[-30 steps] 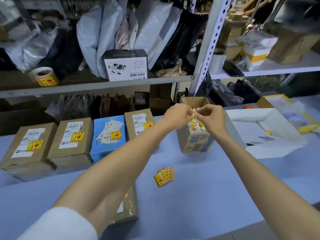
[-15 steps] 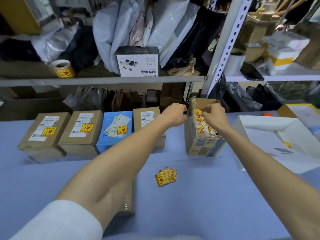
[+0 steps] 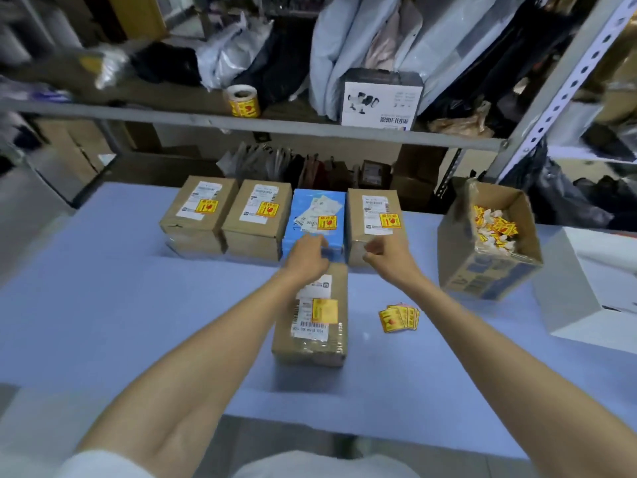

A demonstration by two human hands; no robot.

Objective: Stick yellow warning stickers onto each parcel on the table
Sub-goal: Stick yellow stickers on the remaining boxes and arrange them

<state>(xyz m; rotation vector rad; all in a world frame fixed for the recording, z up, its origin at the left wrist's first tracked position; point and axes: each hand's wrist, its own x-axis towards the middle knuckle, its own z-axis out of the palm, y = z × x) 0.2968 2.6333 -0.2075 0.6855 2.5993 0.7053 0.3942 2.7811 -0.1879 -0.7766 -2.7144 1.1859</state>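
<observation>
Parcels: five in view on the table, each already showing a yellow sticker. Four stand in a back row: three brown parcels and one blue parcel. The fifth, the near parcel, lies alone in front of the row with its long axis running straight away from us, far end pointing at the blue parcel. Its sticker is blurred but sits on the label. Left grip hovers over that far end, back of the hand toward the camera and fingers hidden beyond it, so we cannot tell whether it holds the parcel or only touches it. Right grip is just right of the same end, in front of the rightmost brown parcel, fingers curled narrow with nothing visible in them. Loose stickers lie fanned to the right of the near parcel, on the right grip's side. Our judgement: the left grip is the nearer one for shifting the near parcel, along its long axis; the right is better placed for fetching a sticker.
</observation>
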